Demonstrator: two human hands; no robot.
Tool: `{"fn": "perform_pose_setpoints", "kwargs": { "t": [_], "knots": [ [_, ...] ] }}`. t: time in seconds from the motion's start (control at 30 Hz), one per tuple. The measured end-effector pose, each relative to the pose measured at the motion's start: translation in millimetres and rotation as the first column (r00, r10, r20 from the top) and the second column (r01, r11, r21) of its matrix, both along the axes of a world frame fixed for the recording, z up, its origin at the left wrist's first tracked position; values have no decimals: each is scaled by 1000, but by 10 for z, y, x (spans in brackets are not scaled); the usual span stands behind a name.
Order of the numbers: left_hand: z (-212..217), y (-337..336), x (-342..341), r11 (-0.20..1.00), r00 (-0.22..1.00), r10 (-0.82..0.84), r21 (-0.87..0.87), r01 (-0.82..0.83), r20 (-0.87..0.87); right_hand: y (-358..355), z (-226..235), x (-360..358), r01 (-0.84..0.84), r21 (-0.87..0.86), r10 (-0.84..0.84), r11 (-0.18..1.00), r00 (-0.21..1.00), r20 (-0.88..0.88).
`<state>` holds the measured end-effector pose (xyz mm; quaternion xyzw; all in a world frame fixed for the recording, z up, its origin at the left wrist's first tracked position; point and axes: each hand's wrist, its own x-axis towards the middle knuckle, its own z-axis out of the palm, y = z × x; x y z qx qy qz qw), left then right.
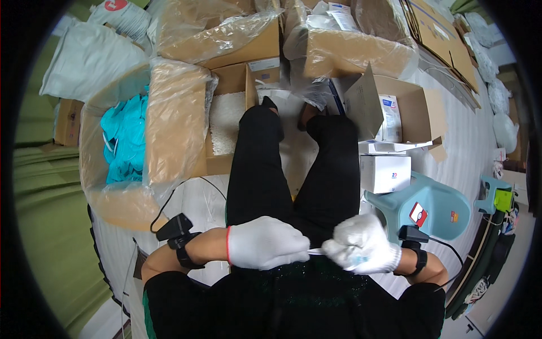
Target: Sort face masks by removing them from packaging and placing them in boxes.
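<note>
My left hand [268, 243] and my right hand [361, 246] are close together in front of my waist, both in white knit gloves. A thin white strip [315, 252] runs between them, with the fingers of both hands closed on its ends. The gloves hide most of it, so I cannot tell what it belongs to. Beyond the hands are my black-trousered legs [262, 175]. To the left, a plastic-lined carton [178, 124] holds a heap of teal soft pieces [129, 135].
Two more plastic-lined cartons [361, 48] stand at the far side. Between my left leg and the teal pieces' carton, a smaller carton holds white material [226, 118]. On the right are an open carton with white packets [389, 118], a white box [385, 172] and a light blue plastic stool [440, 206].
</note>
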<state>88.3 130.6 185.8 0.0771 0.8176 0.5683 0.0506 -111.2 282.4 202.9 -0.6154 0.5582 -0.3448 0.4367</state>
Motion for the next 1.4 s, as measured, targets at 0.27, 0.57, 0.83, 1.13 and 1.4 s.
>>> {"fn": "perform_pose_setpoints", "kwargs": {
  "t": [0.27, 0.57, 0.83, 1.13, 1.4],
  "knots": [
    [160, -100, 251, 995, 998, 67, -73, -65, 22, 418, -169, -216, 125, 114, -134, 986, 988, 73],
    [-1103, -1398, 646, 392, 365, 920, -364, -845, 146, -26, -575, -701, 398, 774, -870, 492, 241, 429],
    [-668, -347, -658, 698, 685, 704, -3, -716, 188, -637, -989, -348, 24, 570, -556, 821, -192, 809],
    [-1100, 50, -1054, 516, 530, 843, 144, -844, 86, -650, -968, -232, -94, 536, -535, 839, -319, 782],
    [-1754, 48, -1084, 282, 253, 958, 274, -919, -138, -738, -1406, -26, -32, 368, -354, 929, -353, 866]
  ]
}}
